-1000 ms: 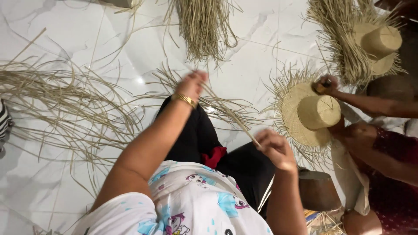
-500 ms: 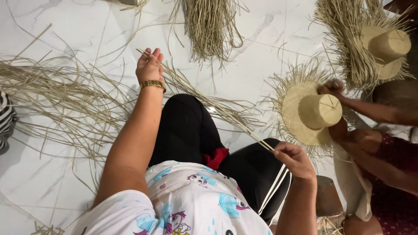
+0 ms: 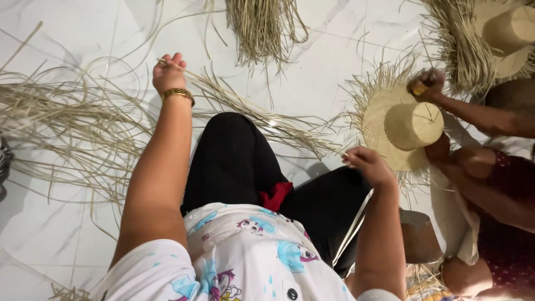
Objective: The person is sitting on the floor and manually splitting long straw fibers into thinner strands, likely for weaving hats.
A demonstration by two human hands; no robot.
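Straw strands (image 3: 262,120) stretch between both hands; a co-worker's hat (image 3: 404,128) sits beside.

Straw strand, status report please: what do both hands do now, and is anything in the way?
Left hand pinches one end of straw strand. Right hand pinches other end, strand taut over knee. Co-worker's unfinished hat close beside right hand.

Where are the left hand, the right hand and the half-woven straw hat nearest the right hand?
left hand (image 3: 169,73), head view, on the back of the hand above the gold bangle.
right hand (image 3: 368,164), head view, on the knuckles.
half-woven straw hat (image 3: 412,125), head view, on the side of the raised crown.
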